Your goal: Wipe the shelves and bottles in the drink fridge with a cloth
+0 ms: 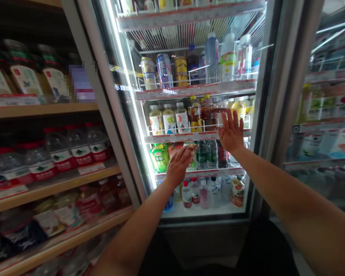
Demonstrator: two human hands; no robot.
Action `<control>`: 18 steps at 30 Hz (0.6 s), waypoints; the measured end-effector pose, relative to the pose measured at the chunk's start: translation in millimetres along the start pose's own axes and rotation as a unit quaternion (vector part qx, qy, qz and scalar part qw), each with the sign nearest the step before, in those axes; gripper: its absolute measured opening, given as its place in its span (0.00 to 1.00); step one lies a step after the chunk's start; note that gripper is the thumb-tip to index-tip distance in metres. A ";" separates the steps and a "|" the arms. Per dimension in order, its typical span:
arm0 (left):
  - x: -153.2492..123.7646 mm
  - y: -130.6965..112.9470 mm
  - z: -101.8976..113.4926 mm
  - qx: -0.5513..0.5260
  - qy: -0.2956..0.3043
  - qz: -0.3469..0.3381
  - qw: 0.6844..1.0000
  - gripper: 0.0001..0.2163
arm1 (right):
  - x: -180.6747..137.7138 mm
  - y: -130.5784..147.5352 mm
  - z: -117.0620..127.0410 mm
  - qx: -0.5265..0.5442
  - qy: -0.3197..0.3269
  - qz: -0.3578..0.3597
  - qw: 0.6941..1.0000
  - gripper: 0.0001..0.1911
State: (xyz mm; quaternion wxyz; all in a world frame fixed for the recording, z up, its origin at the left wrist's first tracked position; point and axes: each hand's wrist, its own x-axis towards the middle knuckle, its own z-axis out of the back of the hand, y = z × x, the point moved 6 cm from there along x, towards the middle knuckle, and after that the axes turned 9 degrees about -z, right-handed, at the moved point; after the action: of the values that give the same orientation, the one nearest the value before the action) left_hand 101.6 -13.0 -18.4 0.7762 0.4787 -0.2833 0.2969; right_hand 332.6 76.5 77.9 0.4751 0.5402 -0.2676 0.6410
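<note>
My left hand point(178, 165) is in front of the lower shelves of a lit drinks fridge, fingers together and pointing up to the right. A small pale, crumpled cloth point(193, 147) shows at its fingertips; most of it is hidden under the hand. Higher and to the right, my right hand point(232, 132) is raised with its fingers spread and nothing in it. Its palm faces the fridge's glass door point(172, 92), seemingly resting on it. Reflections lie across the glass. Behind the hands stand small juice bottles point(168, 119) and a green drink pack point(158, 157).
Wooden shelves point(46, 184) with red-capped bottles point(37, 161) run along the left. The fridge's upper shelf holds cans point(164, 71) and bottles. A metal door frame point(284, 96) separates another stocked fridge section on the right. My dark-clothed knees point(267, 249) are close to the fridge base.
</note>
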 end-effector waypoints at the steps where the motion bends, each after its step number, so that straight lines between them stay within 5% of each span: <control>1: 2.9 -3.2 -1.2 -0.003 0.001 -0.005 1.000 0.19 | 0.0 -0.4 -0.5 0.003 -0.001 0.001 1.000 0.34; 9: 22.3 -11.9 -4.6 -0.005 0.001 -0.033 0.999 0.18 | -1.4 -1.8 -4.1 0.031 -0.009 0.008 0.999 0.34; 18: 63.4 32.8 9.8 0.023 -0.052 0.058 0.997 0.20 | -4.3 -3.6 -5.2 0.009 0.013 0.005 1.000 0.34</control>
State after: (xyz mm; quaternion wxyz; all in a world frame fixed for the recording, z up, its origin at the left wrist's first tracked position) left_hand 118.1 2.1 50.0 0.7308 0.4937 -0.3440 0.3225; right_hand 333.4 81.1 71.9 0.4706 0.5347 -0.2577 0.6528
